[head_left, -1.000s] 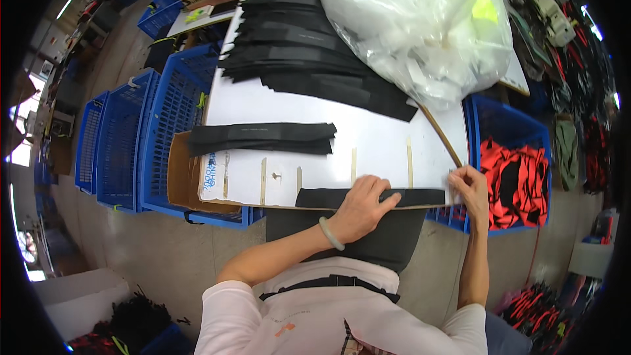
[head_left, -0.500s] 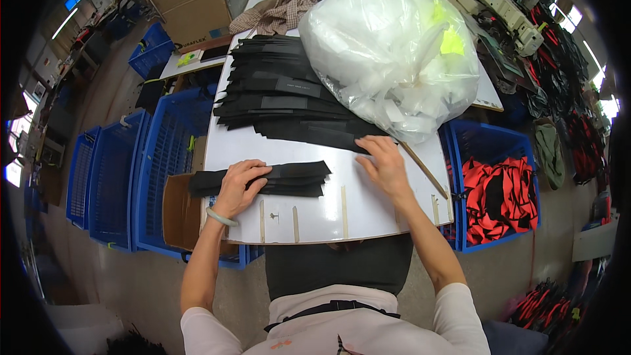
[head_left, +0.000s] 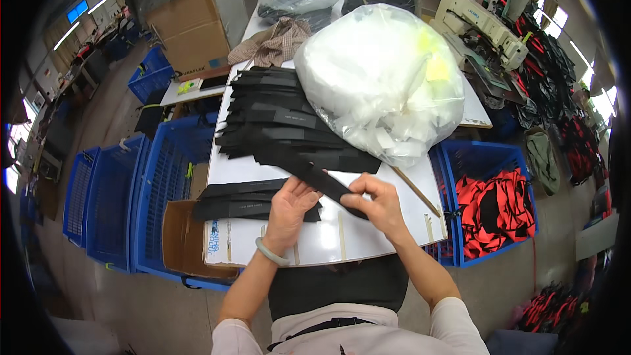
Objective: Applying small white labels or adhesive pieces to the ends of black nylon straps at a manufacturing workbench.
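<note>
A black fabric strip (head_left: 323,181) slants above the front part of the white table, its far end over the stack. My right hand (head_left: 380,209) is closed on its near end, thumb and fingers pinching it. My left hand (head_left: 286,215) is palm up with fingers stretched beneath the strip, their tips partly hidden. Its thumb stands away from the cloth, and a pale bangle (head_left: 271,253) circles the wrist. Beyond my hands, a fanned stack of black strips (head_left: 273,115) covers the table's middle. A smaller pile of black strips (head_left: 230,204) lies left of my left hand.
A bulging clear plastic bag (head_left: 374,79) of white material sits behind the stack, beside a thin wooden stick (head_left: 417,192). Blue crates (head_left: 150,223) and an open cardboard box (head_left: 181,240) stand left. At right, a blue crate (head_left: 497,250) contains red-and-black pieces.
My right hand has lifted a black strip's end off the stack and drawn it nearer. My left hand has left the small pile, moved right and turned palm up. The view has tilted up.
</note>
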The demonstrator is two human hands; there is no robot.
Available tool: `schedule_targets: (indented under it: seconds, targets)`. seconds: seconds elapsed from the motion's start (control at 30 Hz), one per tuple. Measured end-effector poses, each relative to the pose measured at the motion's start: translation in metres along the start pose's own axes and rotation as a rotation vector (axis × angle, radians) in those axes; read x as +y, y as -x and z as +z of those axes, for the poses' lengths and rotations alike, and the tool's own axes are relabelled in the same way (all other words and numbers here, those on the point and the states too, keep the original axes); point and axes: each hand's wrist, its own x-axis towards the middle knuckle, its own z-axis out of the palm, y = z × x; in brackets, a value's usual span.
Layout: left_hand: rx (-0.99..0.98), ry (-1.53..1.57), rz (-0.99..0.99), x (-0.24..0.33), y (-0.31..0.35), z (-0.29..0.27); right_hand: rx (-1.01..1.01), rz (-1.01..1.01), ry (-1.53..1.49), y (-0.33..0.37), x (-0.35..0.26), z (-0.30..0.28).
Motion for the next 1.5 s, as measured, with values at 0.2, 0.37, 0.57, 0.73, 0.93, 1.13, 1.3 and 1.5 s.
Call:
schedule_targets:
  seconds: [0.2,0.37,0.57,0.73,0.93,1.13,1.3,1.5]
  targets:
    - [0.106,0.000,0.097,-0.008,0.004,0.040,-0.022,0.239,-0.246,0.036,0.008,0.000]
    - [0.233,-0.066,0.191,-0.015,0.007,0.045,0.003,0.265,-0.119,0.056,0.006,0.014]
    - [0.145,0.232,-0.028,0.007,0.003,0.064,-0.098,0.228,-0.116,0.057,0.006,-0.003]
    - [0.064,0.057,0.071,-0.005,0.005,0.051,-0.320,0.394,-0.348,0.056,0.004,-0.003]
    - [0.409,-0.316,0.341,-0.022,0.005,0.061,0.051,0.044,0.058,0.061,0.016,0.025]
    - [0.381,0.025,0.121,-0.017,0.014,0.066,0.172,0.214,-0.001,0.070,0.000,0.026]
    - [0.321,0.145,-0.001,-0.023,0.000,0.060,0.246,-0.102,0.203,0.065,0.022,0.019]
    - [0.322,0.143,0.021,-0.032,-0.008,0.056,0.110,0.149,0.030,0.058,0.007,0.016]
